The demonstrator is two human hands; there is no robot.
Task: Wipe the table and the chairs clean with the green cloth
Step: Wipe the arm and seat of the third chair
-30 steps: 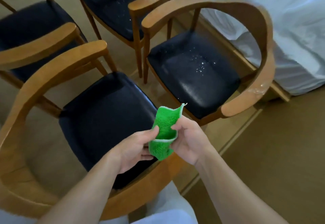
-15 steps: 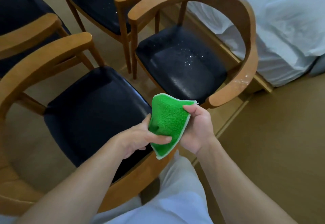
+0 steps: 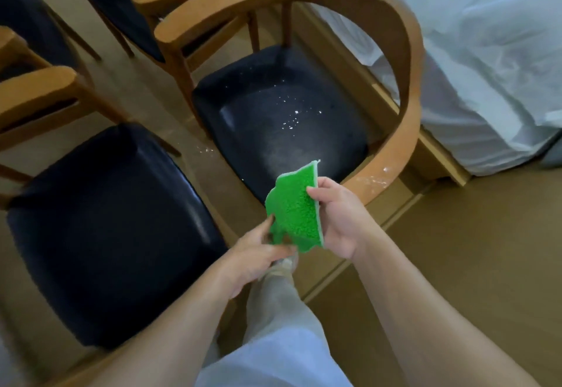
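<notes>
I hold the green cloth (image 3: 296,209) upright between both hands, in front of my body. My right hand (image 3: 337,216) grips its right edge with thumb on the front. My left hand (image 3: 258,254) pinches its lower left corner. Just beyond the cloth stands a wooden armchair (image 3: 404,88) whose dark seat (image 3: 273,125) is speckled with white crumbs and a dusty smear; crumbs also lie on its near arm. A second armchair's dark seat (image 3: 100,225) lies to the left, below my left forearm. No table is in view.
More wooden chairs with dark seats (image 3: 127,0) stand at the back left. A white plastic sheet (image 3: 486,61) covers something along the right, above a low wooden ledge. My leg in pale trousers (image 3: 273,319) stands on the tan floor (image 3: 471,259) between the chairs.
I have stepped toward the crumb-speckled chair, which now sits larger and more central. The cloth has been turned more upright, and my left hand has slid down to its lower corner.
</notes>
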